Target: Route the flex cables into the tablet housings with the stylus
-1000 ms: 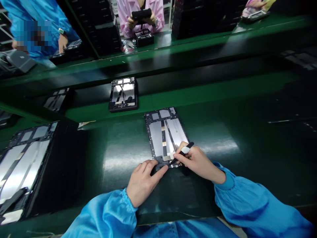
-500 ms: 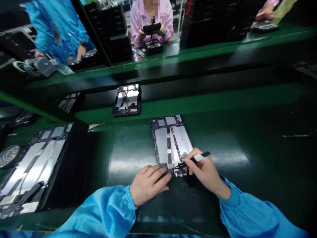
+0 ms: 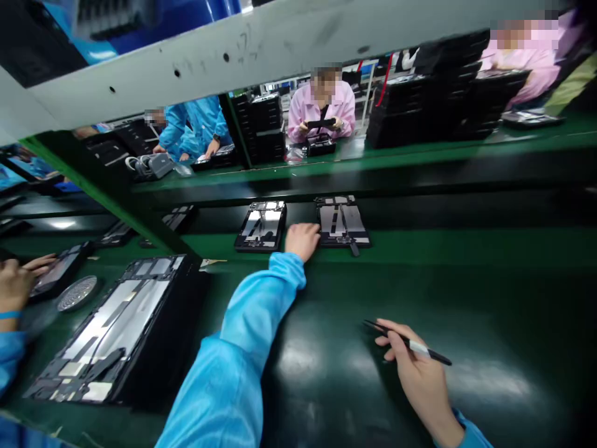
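1. Left hand (image 3: 302, 241) was stretched out across the green desk (image 3: 326, 386), open and palm down, its fingers loose and holding nothing.
2. Right hand (image 3: 417, 373) hung well back from the work, pinching a slim black pointed tool (image 3: 431, 354) with a white band between thumb and fingers. The tip pointed away to the left and touched nothing.
3. Tablet frame (image 3: 342, 218), with its silver panels and dark central strips, lay flat on the far green strip of the desk, just beside the left hand. A dark piece jutted past its near edge. With both hands off it or nearly so, it looked set down rather than being worked on.
4. Second tablet frame (image 3: 260, 225) sat just to the left, so the left hand rested between the two. A larger frame on a black tray (image 3: 112, 330) lay nearer, at the left.
5. At far left, a co-worker's hand (image 3: 18, 280) worked over a dark device (image 3: 58, 270), near a round mesh disc (image 3: 77, 294).
6. Whether the left fingertips touched the tablet frame could not be told, as the hand's edge overlapped the view. The frame's small parts were too distant to make out, and the dark piece could not be identified.
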### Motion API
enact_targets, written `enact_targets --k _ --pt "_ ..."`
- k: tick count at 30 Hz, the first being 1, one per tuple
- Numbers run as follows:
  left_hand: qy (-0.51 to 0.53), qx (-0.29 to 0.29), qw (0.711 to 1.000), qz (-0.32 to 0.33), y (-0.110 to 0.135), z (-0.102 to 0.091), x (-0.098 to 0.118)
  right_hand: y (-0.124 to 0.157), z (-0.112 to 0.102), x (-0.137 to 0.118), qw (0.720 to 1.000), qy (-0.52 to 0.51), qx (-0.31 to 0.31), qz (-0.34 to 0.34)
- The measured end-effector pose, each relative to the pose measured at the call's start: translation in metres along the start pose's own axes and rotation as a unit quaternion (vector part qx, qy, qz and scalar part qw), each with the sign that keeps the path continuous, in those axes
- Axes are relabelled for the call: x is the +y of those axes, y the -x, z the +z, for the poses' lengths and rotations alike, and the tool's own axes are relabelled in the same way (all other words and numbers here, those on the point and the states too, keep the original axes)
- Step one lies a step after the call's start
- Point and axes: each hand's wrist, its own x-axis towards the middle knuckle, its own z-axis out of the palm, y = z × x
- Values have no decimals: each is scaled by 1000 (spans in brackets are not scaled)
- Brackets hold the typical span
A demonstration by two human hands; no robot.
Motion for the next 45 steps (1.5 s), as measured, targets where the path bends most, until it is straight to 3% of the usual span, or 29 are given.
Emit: enact_targets --k 4,7,10,16,19,22,25,28,31,33,36,38,42,45 --pt "-6 43 968 -248 -8 -44 -83 -5 7 2 999 -28 -33 -4" --pt "34 55 931 -361 -1 -66 -126 -10 11 0 999 -40 -34 -6" --pt "103 59 906 -405 9 -68 -136 -16 12 -1 999 -40 -18 4" --pt "257 95 865 -420 22 -58 -111 -21 11 -1 996 -66 6 58" --pt "332 99 844 -409 50 -61 -94 -18 10 -4 993 -87 -7 74" --pt "400 79 828 -385 103 -64 -71 -16 11 -3 990 -113 -12 84" --pt "460 30 816 -348 165 -60 -38 -18 13 0 992 -113 -7 63" --pt "495 -34 815 -299 206 -45 -5 -21 12 2 994 -100 12 40" --pt "494 -68 832 -245 218 -29 16 -18 2 -1 996 -77 -5 47" --pt "478 -74 851 -206 218 -25 20 -7 -10 -4 996 -38 -67 51" --pt "449 -91 875 -159 225 -34 15 18 -30 -9 982 54 -178 40" --pt "414 -129 895 -100 239 -44 11 33 -40 -11 971 99 -217 33" --pt "291 -180 939 39 266 -55 13 46 -48 -9 968 125 -215 27" --pt "233 -160 957 57 274 -54 18 44 -48 -6 969 143 -202 17"
